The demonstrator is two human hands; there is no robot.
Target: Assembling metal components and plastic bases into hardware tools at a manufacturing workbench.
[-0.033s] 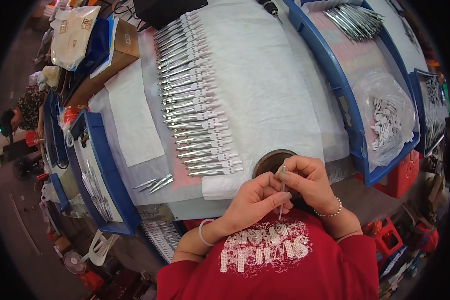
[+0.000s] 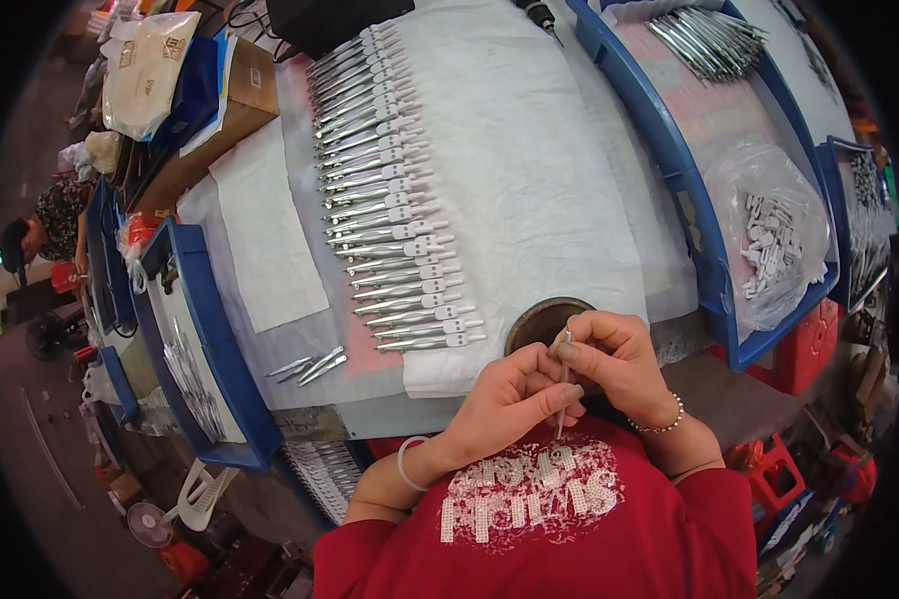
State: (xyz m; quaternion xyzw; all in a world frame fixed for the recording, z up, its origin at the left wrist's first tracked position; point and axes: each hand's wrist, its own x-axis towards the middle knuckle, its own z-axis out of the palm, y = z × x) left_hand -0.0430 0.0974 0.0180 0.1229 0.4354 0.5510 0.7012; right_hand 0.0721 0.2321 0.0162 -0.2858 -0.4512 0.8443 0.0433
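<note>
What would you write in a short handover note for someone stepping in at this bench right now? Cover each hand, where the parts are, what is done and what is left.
Left hand: closed around the lower part of a thin metal piece, held upright near the chest.
Right hand: pinching the top of the same piece.
Both hands sit just over a round dark cup at the table edge.
Done: a long row of finished metal pieces lies on the white cloth.
Left: loose white plastic parts in a clear bag in the blue tray, more metal rods at its far end, and a few metal pieces to the left.
</note>
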